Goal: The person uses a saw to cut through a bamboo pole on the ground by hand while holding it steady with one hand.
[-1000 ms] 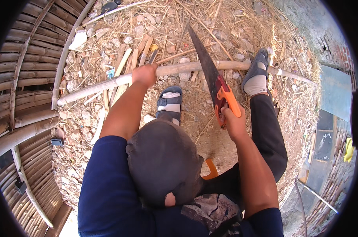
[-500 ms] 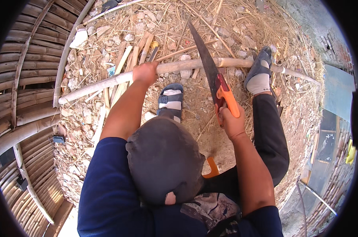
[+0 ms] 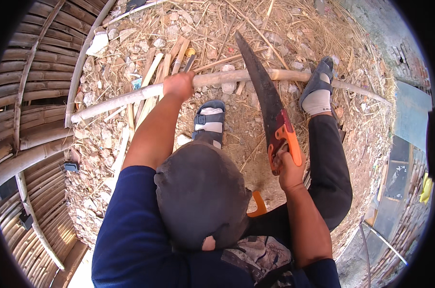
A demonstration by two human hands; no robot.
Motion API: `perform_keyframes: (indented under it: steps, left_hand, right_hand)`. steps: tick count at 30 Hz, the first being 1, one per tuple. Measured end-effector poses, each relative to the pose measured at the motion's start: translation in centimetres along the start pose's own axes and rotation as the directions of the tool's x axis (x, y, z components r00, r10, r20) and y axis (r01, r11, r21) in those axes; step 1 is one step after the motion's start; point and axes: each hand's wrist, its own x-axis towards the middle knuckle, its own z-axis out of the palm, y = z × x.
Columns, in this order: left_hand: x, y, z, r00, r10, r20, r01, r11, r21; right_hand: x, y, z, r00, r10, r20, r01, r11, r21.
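Note:
A long, pale bamboo pole (image 3: pixel 217 78) lies crosswise over the ground in front of me, curved in the view. My left hand (image 3: pixel 179 86) is closed around it left of its middle. In my right hand (image 3: pixel 290 169) is a handsaw (image 3: pixel 263 89), gripped by its orange and dark red handle. Its dark blade points away from me and crosses the pole, hiding a short stretch of it. My right foot in a sandal (image 3: pixel 319 89) presses on the pole farther right. My left sandal (image 3: pixel 209 120) rests on the ground, nearer than the pole.
Slatted bamboo walling (image 3: pixel 40 72) stands at the left. Thin wood strips (image 3: pixel 152 72) lie beyond my left hand, near a small yellow round thing (image 3: pixel 190 52). Stones and straw litter the ground. A curved orange piece (image 3: pixel 257 204) shows by my leg, and a grey-blue panel (image 3: pixel 412 113) at the right.
My right hand has drawn the saw back toward me and slightly right, so its tip sits nearer the pole. The left hand still holds the pole, barely moved.

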Motion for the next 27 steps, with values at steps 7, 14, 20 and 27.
perform_keyframes:
  steps: [7, 14, 20, 27]
  left_hand:
    - [-0.3, -0.6, -0.6, 0.999, 0.014, 0.045, -0.013, 1.0, -0.016]
    - [0.1, -3.4, 3.2, 0.894, 0.163, -0.418, -0.155, 0.986, 0.053]
    - [-0.3, -3.9, -2.1, 0.965, 0.25, -0.084, -0.26, 0.955, -0.141]
    - [-0.9, -3.3, -3.6, 0.974, 0.15, 0.171, -0.118, 0.975, -0.186]
  right_hand:
    - [-2.0, -4.5, 1.4, 0.997, -0.048, -0.064, 0.05, 0.998, 0.044]
    - [-9.6, -6.7, -2.6, 0.966, -0.221, -0.131, 0.214, 0.975, -0.066]
    - [-14.4, -8.0, -3.0, 0.957, -0.246, -0.156, 0.212, 0.955, -0.205]
    - [-12.8, -7.8, -0.9, 0.978, -0.151, -0.146, 0.118, 0.97, -0.214]
